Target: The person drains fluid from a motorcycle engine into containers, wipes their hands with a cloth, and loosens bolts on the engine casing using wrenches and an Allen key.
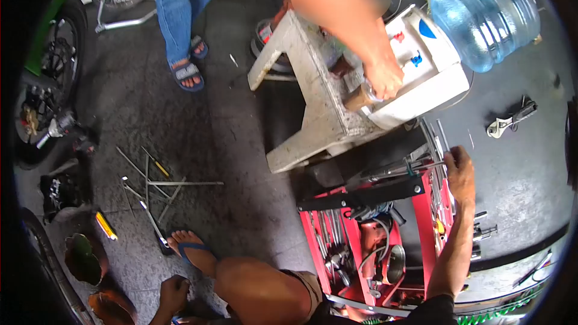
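My right hand (460,176) is at the far right corner of an open red toolbox (427,219), its fingers closed round a thin silver metal rod (443,135). More long metal tools lie across the box beside it. Sockets, wrenches and a coiled grey cable (379,247) fill the trays. My left hand (174,293) is low over the floor beside my sandalled foot (194,251), its fingers curled; whatever may be in them is hidden. Several thin metal rods (186,183) lie crossed on the floor ahead of it, with a yellow-handled tool (159,167) among them.
Another person's hand (384,79) grips a cup of brown drink (359,97) on a worn white stool (301,72). A water dispenser (427,93) with a blue bottle (484,15) stands beyond. An adjustable wrench (501,126) is at right; a motorcycle wheel (63,66) at left.
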